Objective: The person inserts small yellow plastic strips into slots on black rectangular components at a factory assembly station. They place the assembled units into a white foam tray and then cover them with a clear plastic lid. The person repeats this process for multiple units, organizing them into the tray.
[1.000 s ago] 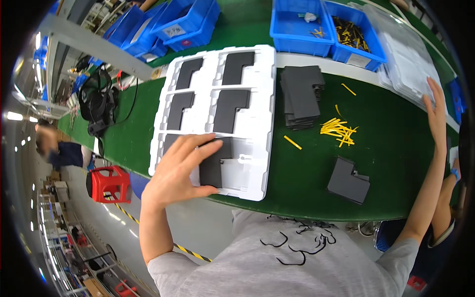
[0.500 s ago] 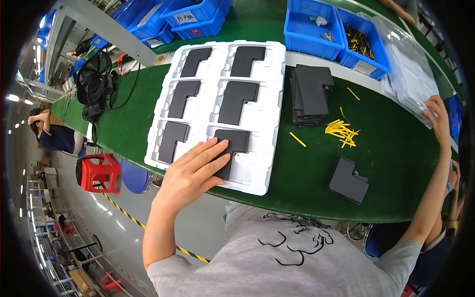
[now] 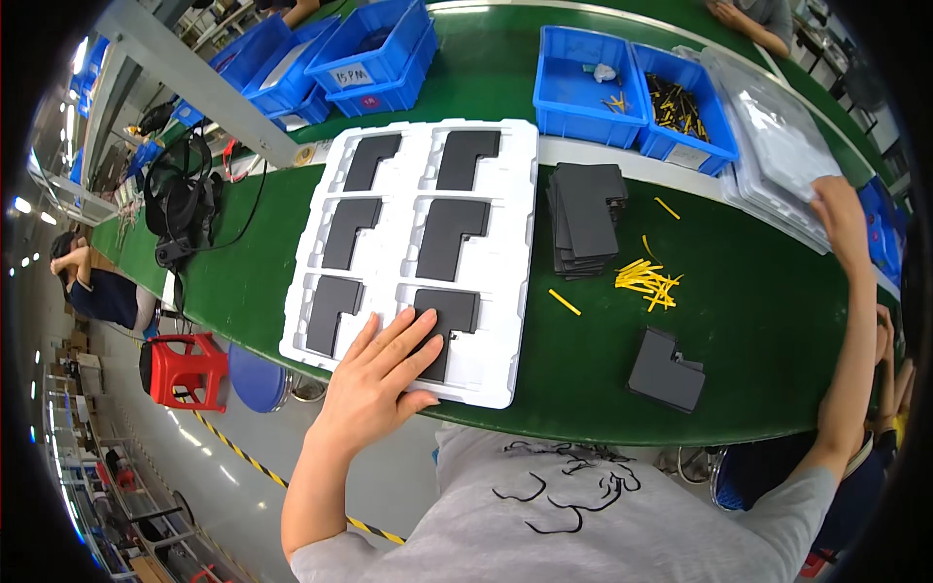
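Observation:
A white molded tray (image 3: 408,262) lies before me on the green bench, with a black L-shaped block, likely a battery pack, in each of its several compartments. My left hand (image 3: 374,384) rests palm down with fingers spread over the tray's near edge and the nearest right black block (image 3: 462,311). At the far right, my right hand (image 3: 842,219) has its fingers closed on the edge of a stack of translucent plastic trays (image 3: 768,126); its fingertips are partly hidden. A single black block (image 3: 669,374) lies on the bench between my arms.
A pile of black blocks (image 3: 586,219) stands right of the tray. Beside it lie yellow strips (image 3: 646,284). Blue bins (image 3: 588,87) line the back, one holding dark and yellow bits. A black strap with a cable (image 3: 185,199) lies left. Other people sit nearby.
My right hand has shifted up along the tray stack's edge, and its fingers have drawn together there. My left hand stays on the white tray. The whole view has tilted slightly.

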Demonstrator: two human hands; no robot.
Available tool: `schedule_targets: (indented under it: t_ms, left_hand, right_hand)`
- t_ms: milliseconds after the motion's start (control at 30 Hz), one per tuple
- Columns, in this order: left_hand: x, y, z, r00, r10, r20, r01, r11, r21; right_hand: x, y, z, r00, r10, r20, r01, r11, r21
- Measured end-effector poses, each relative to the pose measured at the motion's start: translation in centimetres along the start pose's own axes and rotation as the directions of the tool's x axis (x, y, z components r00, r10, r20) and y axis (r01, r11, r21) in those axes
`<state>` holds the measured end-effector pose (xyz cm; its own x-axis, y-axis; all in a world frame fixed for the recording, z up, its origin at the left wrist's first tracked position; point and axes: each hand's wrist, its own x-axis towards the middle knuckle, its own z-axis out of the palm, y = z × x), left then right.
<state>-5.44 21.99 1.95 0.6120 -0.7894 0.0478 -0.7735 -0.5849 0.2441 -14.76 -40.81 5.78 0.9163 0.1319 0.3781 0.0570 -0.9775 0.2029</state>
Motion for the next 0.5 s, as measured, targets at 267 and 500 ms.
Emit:
schedule_targets:
  t_ms: [267,500]
  left_hand:
    - [0.3,-0.3,1.0,0.997,0.035,-0.072,-0.033,0.999,0.019]
    - [0.3,-0.3,0.5,0.996,0.054,-0.068,-0.053,0.998,0.028]
  right_hand:
    - [0.1,-0.9,0.6,0.974,-0.222,-0.029,0.208,0.944,-0.256]
    - [1.6,-1.1,-2.2,0.961,-0.269,-0.069,0.235,0.921,-0.311]
